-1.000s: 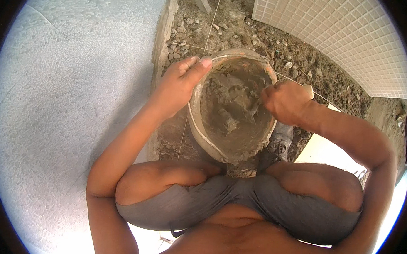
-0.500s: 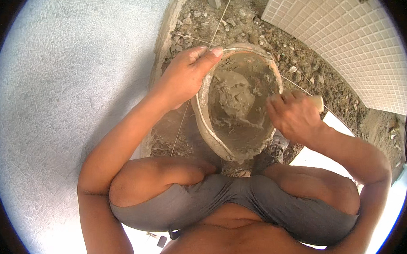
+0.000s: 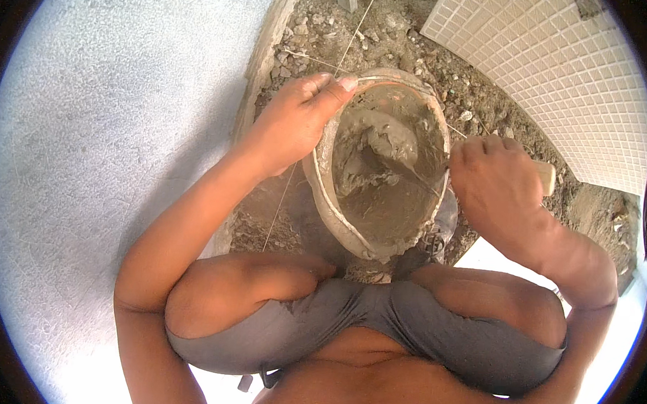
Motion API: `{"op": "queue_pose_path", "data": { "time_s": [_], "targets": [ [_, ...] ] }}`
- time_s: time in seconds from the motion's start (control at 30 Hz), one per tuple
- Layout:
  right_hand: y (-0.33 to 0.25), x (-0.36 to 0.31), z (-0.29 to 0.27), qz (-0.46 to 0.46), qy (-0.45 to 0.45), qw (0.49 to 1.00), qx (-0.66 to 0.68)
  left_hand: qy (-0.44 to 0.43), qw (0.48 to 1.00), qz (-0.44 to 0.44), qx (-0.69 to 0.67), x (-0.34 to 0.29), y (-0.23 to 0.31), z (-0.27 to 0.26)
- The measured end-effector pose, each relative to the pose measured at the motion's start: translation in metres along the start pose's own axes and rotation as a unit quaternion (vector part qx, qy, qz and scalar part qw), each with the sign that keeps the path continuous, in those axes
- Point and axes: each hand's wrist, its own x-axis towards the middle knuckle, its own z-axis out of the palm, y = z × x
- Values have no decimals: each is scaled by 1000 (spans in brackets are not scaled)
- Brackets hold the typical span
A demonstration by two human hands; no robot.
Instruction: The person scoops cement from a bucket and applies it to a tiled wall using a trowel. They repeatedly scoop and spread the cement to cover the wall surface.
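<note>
A bucket [image 3: 322, 195] of wet grey-brown mortar [image 3: 381, 212] stands tilted between my knees, its rim caked. My left hand [image 3: 298, 118] is closed on the far left of the rim, thumb laid along the edge by the wire handle. At the right side of the bucket, my right hand [image 3: 494, 173] is wrapped round a trowel [image 3: 547, 178], whose pale handle end sticks out past my fist. Its blade reaches into the bucket and is coated with mortar, so its outline is hard to make out.
A pale, rough wall [image 3: 125, 107] rises on the left. Soil and rubble [image 3: 323, 36] lie beyond the bucket, crossed by thin strings [image 3: 360, 30]. A tiled panel [image 3: 531, 67] stands at the upper right. My shoe [image 3: 437, 236] is beside the bucket.
My right hand has moved right, away from the middle of the bucket, with the trowel. The mortar's surface has shifted around the blade. My left hand keeps its hold on the rim.
</note>
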Motion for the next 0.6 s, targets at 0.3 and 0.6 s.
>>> {"op": "queue_pose_path", "data": {
  "time_s": [0.3,0.6],
  "targets": [
    [9,29,54,-167,170,971,-31,4,1000,12,8,0,7,5],
    [17,10,55,-132,221,966,-7,34,999,24,8,-2,-1,5]
  ]
}}
